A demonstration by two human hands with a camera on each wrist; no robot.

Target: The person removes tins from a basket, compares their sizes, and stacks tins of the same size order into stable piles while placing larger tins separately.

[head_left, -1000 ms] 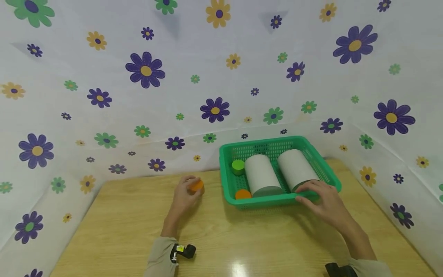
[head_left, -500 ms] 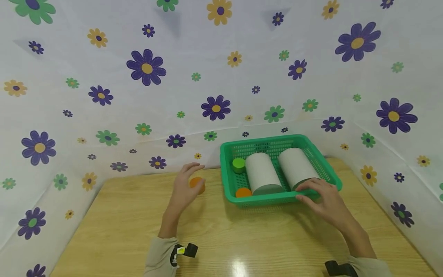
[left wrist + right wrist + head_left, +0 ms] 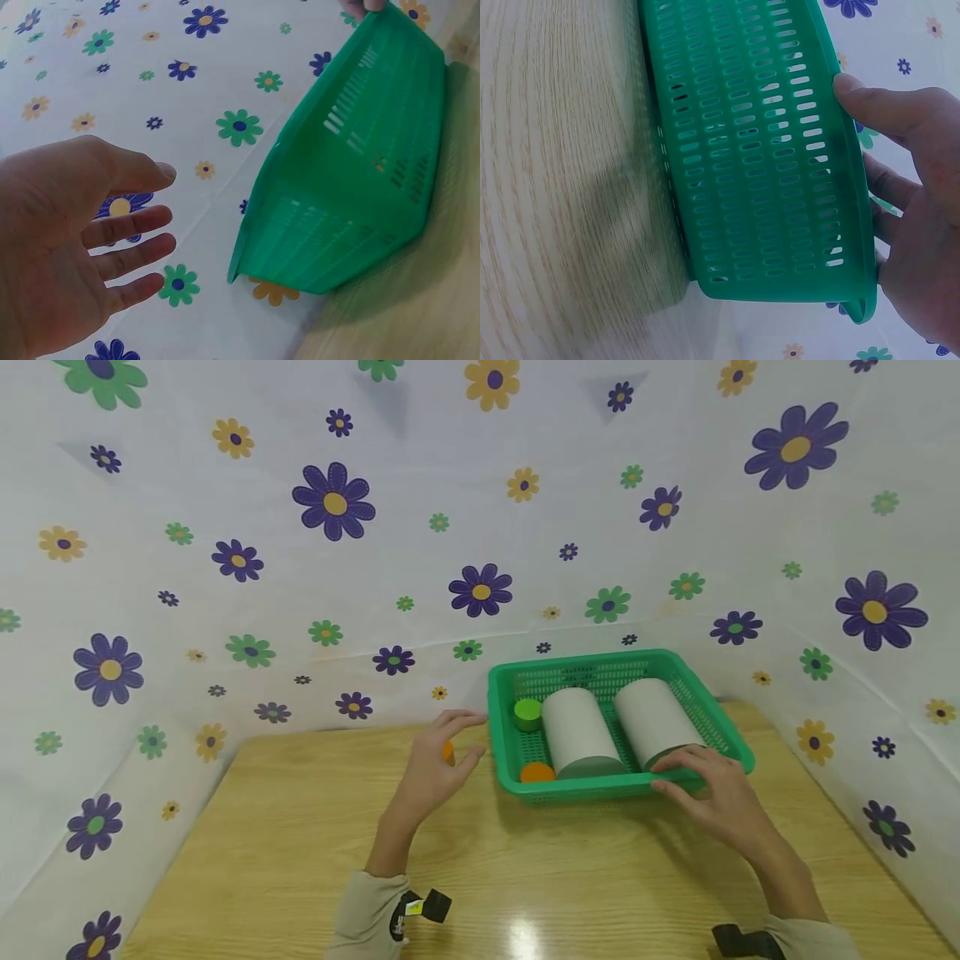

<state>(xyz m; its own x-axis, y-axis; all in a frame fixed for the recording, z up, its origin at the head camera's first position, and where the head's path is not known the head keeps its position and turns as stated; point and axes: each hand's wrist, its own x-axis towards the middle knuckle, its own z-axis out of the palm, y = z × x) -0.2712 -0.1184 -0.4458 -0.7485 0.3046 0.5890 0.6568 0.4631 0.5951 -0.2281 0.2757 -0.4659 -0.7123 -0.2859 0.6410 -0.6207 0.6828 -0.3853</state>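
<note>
My left hand (image 3: 438, 768), fingers spread and holding nothing, hovers between an orange disc-like piece (image 3: 447, 752) and the left side of a green basket (image 3: 495, 735). That orange piece stands on the table, mostly hidden behind the hand. In the left wrist view, the hand (image 3: 82, 247) is apart from the basket wall (image 3: 315, 232). My right hand (image 3: 712, 793) pinches the basket's front rim near its right end, thumb outside and fingers inside. Inside the basket lie two large white cylinders (image 3: 577, 727) (image 3: 656, 714), a short green cylinder (image 3: 528, 715) and another orange piece (image 3: 537, 772).
The wooden table (image 3: 300, 852) runs up to a white flower-print sheet (image 3: 405, 543), which rises at the back and both sides. The basket stands at the back right, close to the rear sheet.
My left hand has let go of the orange piece on the table, spread its fingers and moved right toward the basket. My right hand has stayed on the rim. The view has shifted slightly.
</note>
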